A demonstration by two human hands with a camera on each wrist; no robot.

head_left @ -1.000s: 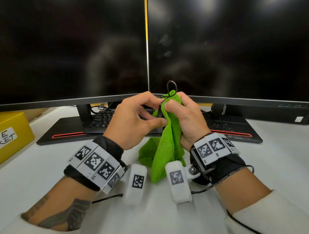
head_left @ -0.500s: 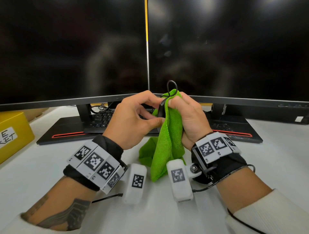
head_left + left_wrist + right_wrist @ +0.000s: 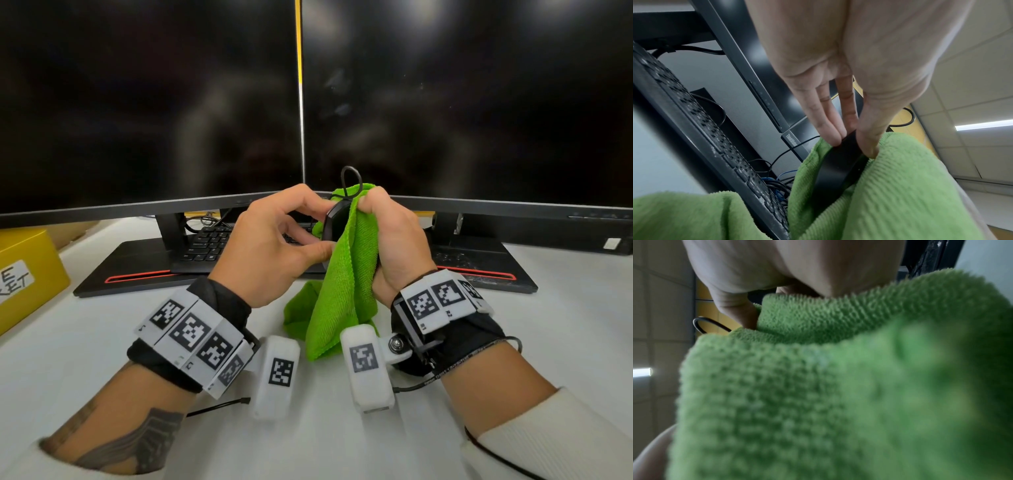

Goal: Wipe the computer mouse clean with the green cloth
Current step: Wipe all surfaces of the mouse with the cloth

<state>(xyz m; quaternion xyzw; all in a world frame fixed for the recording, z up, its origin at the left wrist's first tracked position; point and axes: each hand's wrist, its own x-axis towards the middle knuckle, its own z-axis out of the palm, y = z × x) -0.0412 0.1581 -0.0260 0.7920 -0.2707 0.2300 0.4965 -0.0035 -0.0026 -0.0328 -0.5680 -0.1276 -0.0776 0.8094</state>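
Mouse (image 3: 331,222) mostly hidden, cloth (image 3: 346,274) covering

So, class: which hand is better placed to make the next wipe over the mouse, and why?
Right. The right hand grips the cloth against the mouse; the left hand pinches the mouse steady.

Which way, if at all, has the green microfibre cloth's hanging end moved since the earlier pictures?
Yes, slightly. The lower end of the green microfibre cloth, held by the right hand, has lifted up the white desk toward the red-striped black monitor base.
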